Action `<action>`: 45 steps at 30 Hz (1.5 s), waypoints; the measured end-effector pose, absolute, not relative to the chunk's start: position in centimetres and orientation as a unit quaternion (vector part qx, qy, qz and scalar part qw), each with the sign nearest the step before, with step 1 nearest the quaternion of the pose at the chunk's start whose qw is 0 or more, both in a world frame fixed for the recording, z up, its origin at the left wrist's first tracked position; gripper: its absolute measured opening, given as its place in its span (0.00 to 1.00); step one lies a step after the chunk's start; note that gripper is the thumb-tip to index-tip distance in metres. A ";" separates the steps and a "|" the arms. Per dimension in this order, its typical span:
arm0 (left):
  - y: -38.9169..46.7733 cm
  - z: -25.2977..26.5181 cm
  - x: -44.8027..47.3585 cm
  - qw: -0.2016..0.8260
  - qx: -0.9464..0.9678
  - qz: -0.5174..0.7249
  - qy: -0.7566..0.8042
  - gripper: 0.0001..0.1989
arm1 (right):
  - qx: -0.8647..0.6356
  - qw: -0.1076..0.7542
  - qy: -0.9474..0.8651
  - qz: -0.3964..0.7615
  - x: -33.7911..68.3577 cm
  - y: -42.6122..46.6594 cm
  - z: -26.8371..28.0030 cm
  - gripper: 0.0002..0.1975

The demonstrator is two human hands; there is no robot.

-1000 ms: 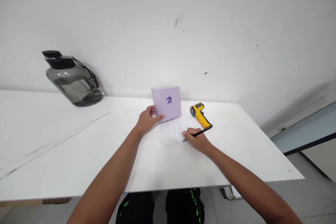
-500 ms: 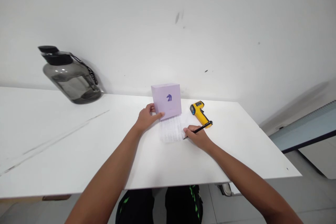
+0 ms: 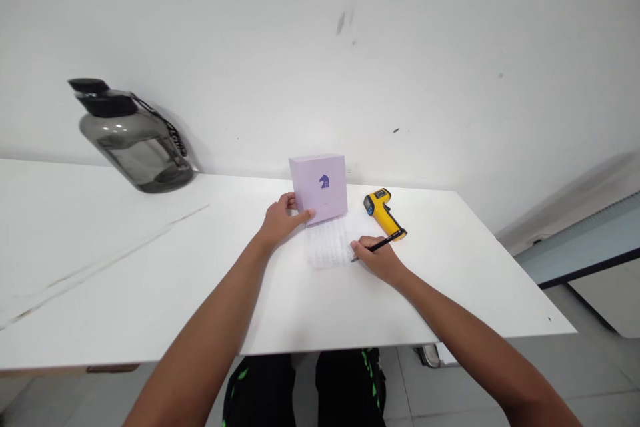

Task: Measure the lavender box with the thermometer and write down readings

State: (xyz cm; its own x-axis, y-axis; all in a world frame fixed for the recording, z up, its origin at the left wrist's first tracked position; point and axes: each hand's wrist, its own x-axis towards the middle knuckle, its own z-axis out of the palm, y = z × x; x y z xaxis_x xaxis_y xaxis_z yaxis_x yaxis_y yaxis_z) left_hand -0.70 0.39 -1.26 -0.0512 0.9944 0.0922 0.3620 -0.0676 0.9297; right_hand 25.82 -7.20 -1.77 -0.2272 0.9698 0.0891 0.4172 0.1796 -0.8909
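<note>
Blk pen (image 3: pixel 385 241) is in the R hand (image 3: pixel 377 259), pinched btwn thumb & fingers, tip down at the R edge of the paper's writing. Its back end points up & R, overlapping the handle of the yellow gun-shaped device in view; can't tell if they touch. Paper (image 3: pixel 327 250) lies flat on the tabletop, btwn the hands; rows of marks on it, too faint & small to read. Its far edge is hidden by the purple box (image 3: pixel 320 193), so can't tell if the box sits on it.

Box is upright, just beyond the paper, near the wall, dk purple horse-head logo (image 3: pixel 325 181) on front. L hand (image 3: pixel 280 221) has hold of its lower L side: thumb on the front face, fingers round the L edge, tips partly hidden.

Yellow gun-shaped device (image 3: pixel 383 215) lies on the table R of the box, well apart from L hand, w/ handle end just beyond R hand. Far L, big gray see-thru bottle (image 3: pixel 145 153) w/ blk cap & strap stands by the wall, looks tilted in this view; liquid inside.

White table (image 3: pixel 425 307) has a dk streak on its L part. White wall (image 3: pixel 250 47) behind has a few dk marks. Below the near edge: person's legs in blk trousers (image 3: pixel 350 390) w/ green bits, gray tiled floor (image 3: pixel 590 387).
</note>
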 end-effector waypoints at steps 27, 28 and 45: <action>0.1 -0.7 -0.4 0.360 0.578 0.441 0.584 0.36 | -0.511 0.356 -0.684 0.381 25.9 -7.3 -1.6 0.23; 0.1 -0.7 -0.4 0.359 0.579 0.442 0.584 0.35 | -0.511 0.358 -0.682 0.380 25.9 -7.3 -1.6 0.23; 0.7 -1.5 -0.6 0.357 0.583 0.442 0.581 0.36 | -0.510 0.366 -0.668 0.401 26.0 -7.2 -1.4 0.22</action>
